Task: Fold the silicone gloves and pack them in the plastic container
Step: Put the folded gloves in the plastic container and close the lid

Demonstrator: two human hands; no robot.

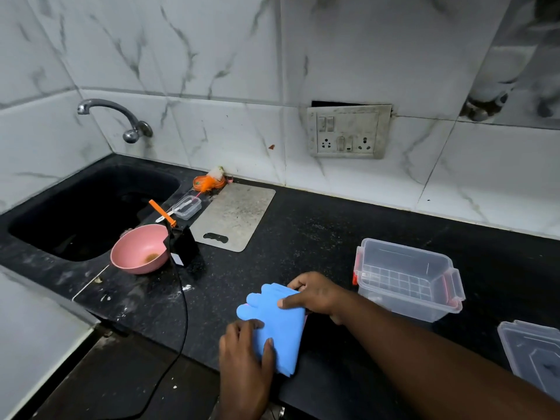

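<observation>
Blue silicone gloves (278,325) lie stacked on the black counter near its front edge, fingers pointing left and away. My left hand (245,359) grips their near left edge, thumb on top. My right hand (312,294) holds the far end, thumb pressed on the top glove and fingers curled behind it. A sliver of pink shows under the blue at the right side. The clear plastic container (407,278) with red latches stands open and empty just right of my right hand. Its clear lid (533,353) lies at the right edge of the view.
A black sink (88,210) with a tap (121,116) is at the left. A pink bowl (139,248), a black device with a cable (181,244), a small clear box (188,207) and a grey cutting board (233,216) stand behind the gloves.
</observation>
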